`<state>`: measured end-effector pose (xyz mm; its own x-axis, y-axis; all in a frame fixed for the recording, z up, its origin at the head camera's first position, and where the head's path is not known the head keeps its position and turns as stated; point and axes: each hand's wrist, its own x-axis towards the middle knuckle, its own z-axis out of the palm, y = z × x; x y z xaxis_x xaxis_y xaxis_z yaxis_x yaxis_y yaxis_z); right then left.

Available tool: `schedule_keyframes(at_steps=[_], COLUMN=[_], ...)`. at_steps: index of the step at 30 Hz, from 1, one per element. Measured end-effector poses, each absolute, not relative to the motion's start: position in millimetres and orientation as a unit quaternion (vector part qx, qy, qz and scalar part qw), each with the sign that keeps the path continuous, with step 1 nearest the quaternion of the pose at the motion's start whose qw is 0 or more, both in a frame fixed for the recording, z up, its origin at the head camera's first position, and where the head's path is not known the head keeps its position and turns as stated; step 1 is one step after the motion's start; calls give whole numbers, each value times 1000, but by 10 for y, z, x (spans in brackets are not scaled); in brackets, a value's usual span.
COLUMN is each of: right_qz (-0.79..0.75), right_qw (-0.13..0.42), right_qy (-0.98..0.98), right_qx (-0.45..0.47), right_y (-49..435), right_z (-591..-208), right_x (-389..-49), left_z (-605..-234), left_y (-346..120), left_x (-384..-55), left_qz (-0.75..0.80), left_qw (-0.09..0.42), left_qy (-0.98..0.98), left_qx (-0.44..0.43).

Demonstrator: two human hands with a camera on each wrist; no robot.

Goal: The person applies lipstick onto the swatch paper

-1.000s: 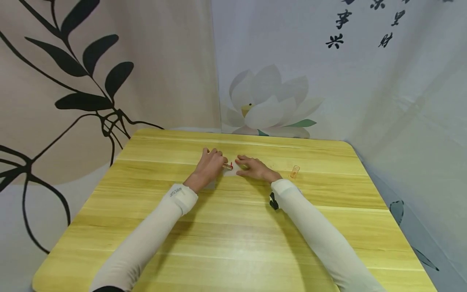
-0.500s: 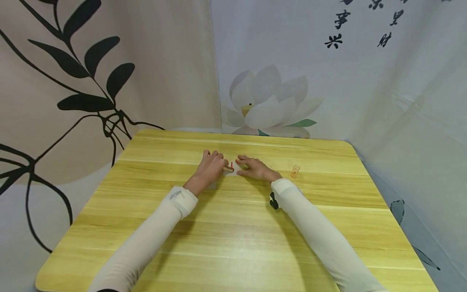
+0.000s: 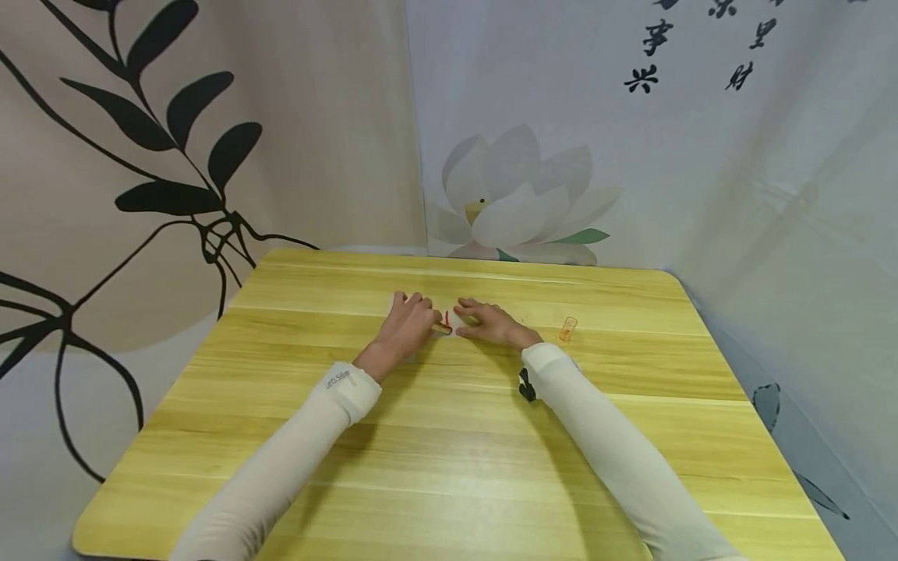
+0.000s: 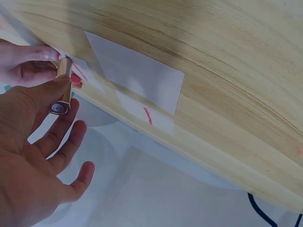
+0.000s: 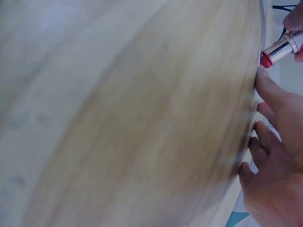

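My left hand [image 3: 407,326] pinches a gold-tubed lipstick [image 4: 64,80] between thumb and fingers. Its red tip [image 5: 266,60] points down at a small white paper [image 4: 94,78] that carries a red stroke [image 3: 447,318]. On the other side of that paper is my right hand [image 3: 489,322], fingers spread and fingertips resting at the paper's edge. Close to the left hand, a second white paper [image 4: 130,108] with a short red mark [image 4: 147,115] lies partly under a larger blank white sheet [image 4: 142,71].
The wooden table [image 3: 449,467] reaches back to a printed curtain [image 3: 337,140]. An orange-red rectangular outline [image 3: 567,329] shows on the tabletop right of the right hand. A black object [image 3: 527,386] sits at the right cuff.
The left hand and lipstick have shifted slightly toward the body and to the right. The red stroke on the paper looks longer. The right hand has stayed nearly still.
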<state>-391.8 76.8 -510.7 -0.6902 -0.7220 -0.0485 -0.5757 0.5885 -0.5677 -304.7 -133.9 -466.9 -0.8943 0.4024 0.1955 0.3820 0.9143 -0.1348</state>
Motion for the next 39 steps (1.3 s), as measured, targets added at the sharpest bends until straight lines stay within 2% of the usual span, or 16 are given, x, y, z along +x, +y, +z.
schedule_keyframes(at_steps=[12, 21, 28, 35, 39], right_qz=[-275, -283, -301, -342, -342], right_qw=[154, 160, 164, 159, 130], right_qy=[875, 873, 869, 865, 870], right_qx=[-368, -363, -356, -330, -331], right_y=[679, 640, 663, 736, 723], right_z=[-5111, -5058, -5049, -5035, -5072], right_x=[-3889, -3858, -3851, -3845, -3857], left_z=[-4634, -4383, -4372, -4361, -4316], left_y=[-1419, -1587, -1781, -1936, -2003], left_x=[-2951, -2951, -2923, -2855, -2825], left_qz=[47, 49, 26, 13, 8], left_qw=[106, 144, 132, 128, 129], left_qy=[-974, -971, -978, -981, -981], left_qx=[-197, -184, -162, -147, -142])
